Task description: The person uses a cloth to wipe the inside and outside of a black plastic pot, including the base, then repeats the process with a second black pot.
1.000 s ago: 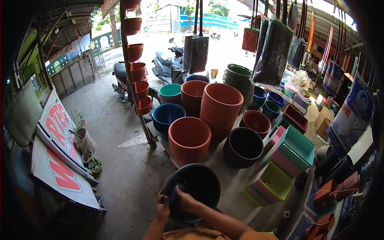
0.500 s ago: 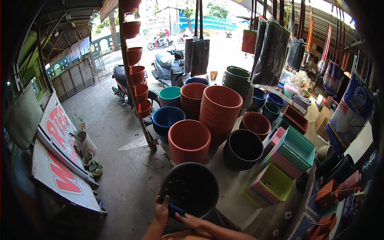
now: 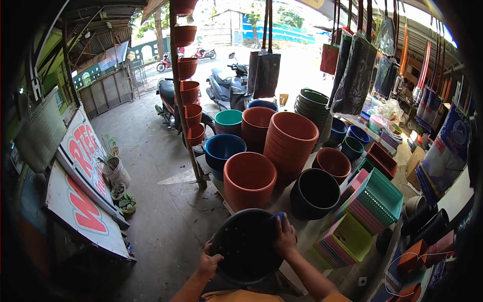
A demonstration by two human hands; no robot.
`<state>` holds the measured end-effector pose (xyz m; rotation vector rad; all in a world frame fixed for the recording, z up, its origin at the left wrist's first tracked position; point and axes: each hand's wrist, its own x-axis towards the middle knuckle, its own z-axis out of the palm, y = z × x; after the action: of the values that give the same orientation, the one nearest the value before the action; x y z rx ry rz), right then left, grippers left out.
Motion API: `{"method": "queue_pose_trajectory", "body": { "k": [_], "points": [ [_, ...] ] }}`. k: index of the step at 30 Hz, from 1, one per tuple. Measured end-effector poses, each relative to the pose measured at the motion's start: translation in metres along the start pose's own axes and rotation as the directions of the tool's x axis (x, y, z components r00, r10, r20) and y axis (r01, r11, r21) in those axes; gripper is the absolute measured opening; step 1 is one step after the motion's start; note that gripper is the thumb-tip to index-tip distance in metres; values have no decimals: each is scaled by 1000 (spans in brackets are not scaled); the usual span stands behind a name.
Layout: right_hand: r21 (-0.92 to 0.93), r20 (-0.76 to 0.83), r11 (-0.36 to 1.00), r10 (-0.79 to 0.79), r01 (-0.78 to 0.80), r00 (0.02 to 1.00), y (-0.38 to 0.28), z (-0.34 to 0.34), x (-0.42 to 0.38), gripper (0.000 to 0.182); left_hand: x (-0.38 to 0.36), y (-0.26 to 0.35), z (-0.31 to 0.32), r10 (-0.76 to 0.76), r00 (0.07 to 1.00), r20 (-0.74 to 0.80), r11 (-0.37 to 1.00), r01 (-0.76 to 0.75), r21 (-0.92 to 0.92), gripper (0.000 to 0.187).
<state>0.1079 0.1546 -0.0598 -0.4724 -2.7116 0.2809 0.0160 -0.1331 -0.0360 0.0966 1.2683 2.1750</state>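
Observation:
A large black pot (image 3: 246, 259) is tilted toward me, its dark inside showing several pale specks or holes. My left hand (image 3: 209, 260) grips its left rim, the thumb over the edge. On the right rim, my right hand (image 3: 286, 237) presses a blue cloth (image 3: 279, 217), fingers closed round cloth and rim. The cloth is mostly covered by the fingers. Just beyond the pot stand an orange-brown pot (image 3: 250, 178) and another black pot (image 3: 315, 194).
Stacked terracotta-coloured pots (image 3: 292, 141) and blue basins (image 3: 225, 151) fill the low table. Pastel baskets (image 3: 347, 236) sit at right. A wooden post (image 3: 188, 126) carries small hanging pots. Signboards (image 3: 83, 211) lean at left, and bags (image 3: 354, 75) hang overhead.
My right hand has moved with the blue cloth from the pot's lower left rim to its right rim. My left hand now grips the left rim. The view has shifted slightly left.

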Motion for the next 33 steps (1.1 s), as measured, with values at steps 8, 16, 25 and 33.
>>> {"method": "queue_pose_trajectory", "body": {
  "k": [8,16,25,33],
  "points": [
    [-74,-133,817,-577,572,806,-71,-47,64,58,3,12,19,-62,986,156,986,37,161,75],
    [96,-90,848,-515,522,852,-53,-41,82,67,3,23,4,-1,996,94,991,-12,131,72],
    [673,521,244,514,-698,682,-41,89,-29,60,-3,-5,19,342,875,-343,940,-319,126,61],
    [663,723,-134,373,-737,582,-69,83,-84,65,-22,-56,-3,628,704,-332,697,-317,643,27]
  ]
}}
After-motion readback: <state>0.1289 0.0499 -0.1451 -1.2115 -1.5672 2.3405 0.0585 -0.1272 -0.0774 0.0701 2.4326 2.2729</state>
